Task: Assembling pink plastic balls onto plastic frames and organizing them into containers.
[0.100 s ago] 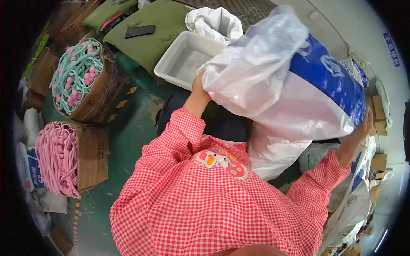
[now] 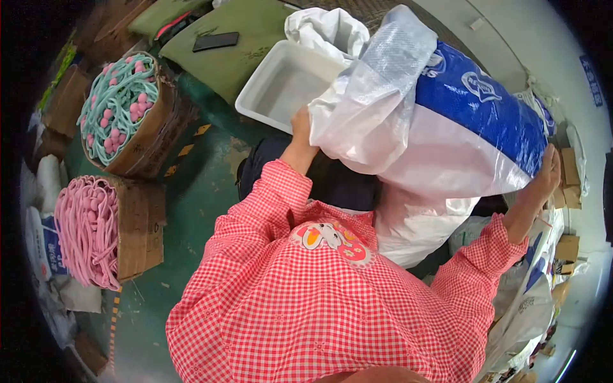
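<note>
A large white and blue woven plastic sack [image 2: 460, 147] stretches between my hands, tilted, its translucent left part folded over and bunched. My left hand [image 2: 301, 135] grips the sack's left edge, its fingers partly hidden behind the material. At the opposite end, my right hand [image 2: 546, 175] is closed around the lower right corner of the blue part. Beneath the raised sack, more white sack material [image 2: 412, 230] hangs down by my lap. Just beyond my left hand stands a white plastic tub [image 2: 246, 99] with nothing visible in it.
To the left are a cardboard box [image 2: 156, 137] of mint cords with pink balls and another box [image 2: 143, 233] of pink cords. A dark phone [image 2: 216, 41] lies on a green stuffed sack [image 2: 262, 29]. Behind the tub is an open white bag [image 2: 325, 32].
The sack's raised upper part has swung left and its blue panel has come slightly left and down. Both hands keep their hold. The whole view has shifted a little.
</note>
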A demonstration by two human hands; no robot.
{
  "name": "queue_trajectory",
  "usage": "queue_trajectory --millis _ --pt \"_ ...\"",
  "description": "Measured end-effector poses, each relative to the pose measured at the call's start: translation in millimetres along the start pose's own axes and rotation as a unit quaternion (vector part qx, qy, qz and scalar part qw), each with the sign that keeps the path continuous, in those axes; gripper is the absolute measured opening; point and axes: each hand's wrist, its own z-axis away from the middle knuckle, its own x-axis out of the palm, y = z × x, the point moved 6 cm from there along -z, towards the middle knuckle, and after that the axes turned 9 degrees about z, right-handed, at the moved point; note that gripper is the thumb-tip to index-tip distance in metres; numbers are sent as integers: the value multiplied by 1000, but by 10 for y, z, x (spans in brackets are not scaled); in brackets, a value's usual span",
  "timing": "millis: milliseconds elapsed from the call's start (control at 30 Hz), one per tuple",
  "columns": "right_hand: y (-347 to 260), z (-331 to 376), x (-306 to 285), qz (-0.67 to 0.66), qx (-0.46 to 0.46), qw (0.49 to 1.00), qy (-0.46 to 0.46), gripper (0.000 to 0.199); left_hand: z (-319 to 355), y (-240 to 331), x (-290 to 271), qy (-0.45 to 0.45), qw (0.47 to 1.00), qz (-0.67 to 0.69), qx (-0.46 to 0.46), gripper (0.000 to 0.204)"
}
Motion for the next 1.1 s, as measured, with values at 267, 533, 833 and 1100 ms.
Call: queue_trajectory --millis 267,533,833,1100 --pt "-227 -478 688 45 -37 998 -31 34 109 -428 239 191 778 597 23 49" --pt "-889 -831 1499 72 -28 997 -31 38 82 -77 322 64 761 643 -56 55" --pt "-847 -1289 2695 56 -283 946 -148 26 25 -341 83 62 742 661 -94 42" --pt "-948 -955 3106 266 -160 951 -12 33 398 602 -1232 340 912 83 215 53"
